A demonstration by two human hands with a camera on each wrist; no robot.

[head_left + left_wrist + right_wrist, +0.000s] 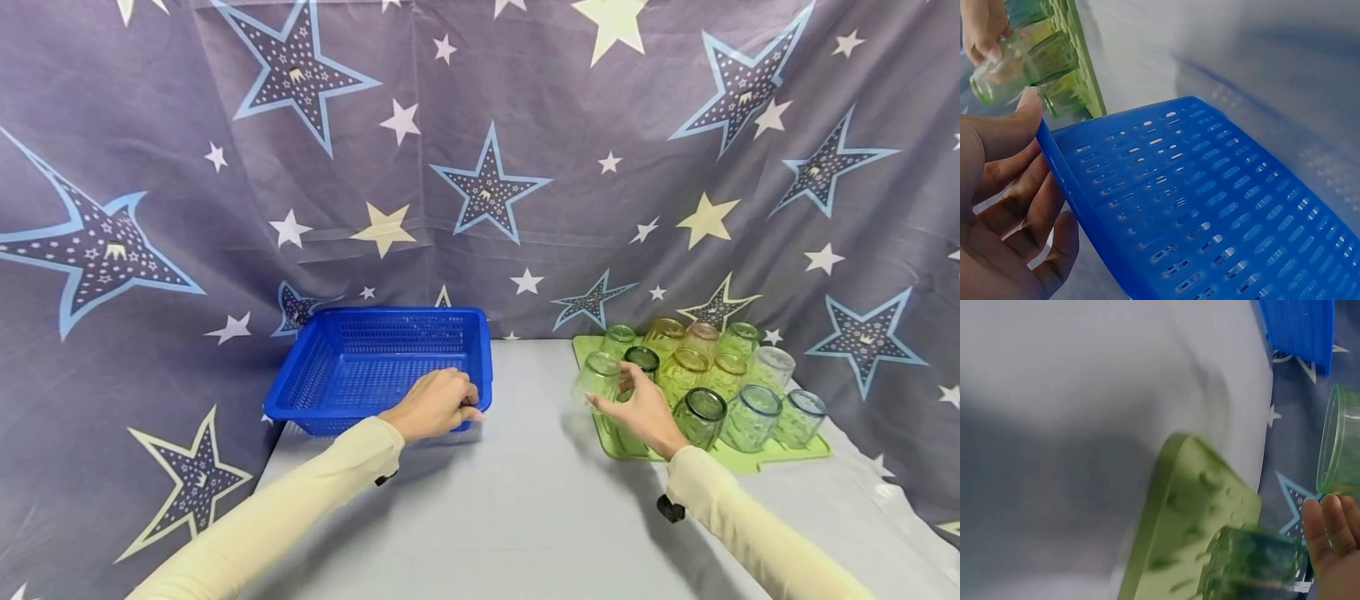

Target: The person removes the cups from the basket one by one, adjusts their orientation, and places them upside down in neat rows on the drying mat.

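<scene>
My left hand point(435, 402) grips the near right corner of a blue perforated plastic basket point(480, 350). In the left wrist view the thumb lies over the basket's rim point(1079, 203), with the other fingers curled below it on the outside. My right hand point(641, 410) holds a pale green glass point(597, 379) between thumb and fingers, at the left edge of a green mat point(795, 454). That glass also shows at the right border of the right wrist view, above the fingertips. Just behind my right fingers, a dark-rimmed glass point(642, 360) stands upside down on the mat.
Several more upside-down glasses crowd the mat, among them a blue-rimmed one point(752, 415) and a dark green one point(701, 417). A pale tabletop point(517, 500) lies between basket and mat. Behind hangs a star-patterned grey cloth point(525, 108).
</scene>
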